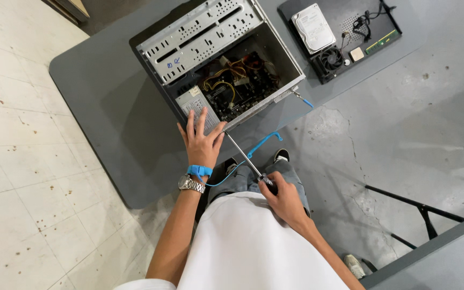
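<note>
Screwdriver [245,158] gripped in right hand [284,200], tip at open computer case [218,59] edge; left hand [202,142] spread flat, bracing case. Judged: screw work; next needs steady alignment.

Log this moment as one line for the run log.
left hand: flat on open computer case | right hand: gripping long screwdriver, tip at case edge | table: grey

White shirt — blue wrist strap [199,171], silver watch [191,184]

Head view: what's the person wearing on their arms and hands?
Both arms are bare, no gloves. The left hand has a blue wrist strap with a coiled blue cord and a silver metal watch. The right hand wears nothing.
</note>
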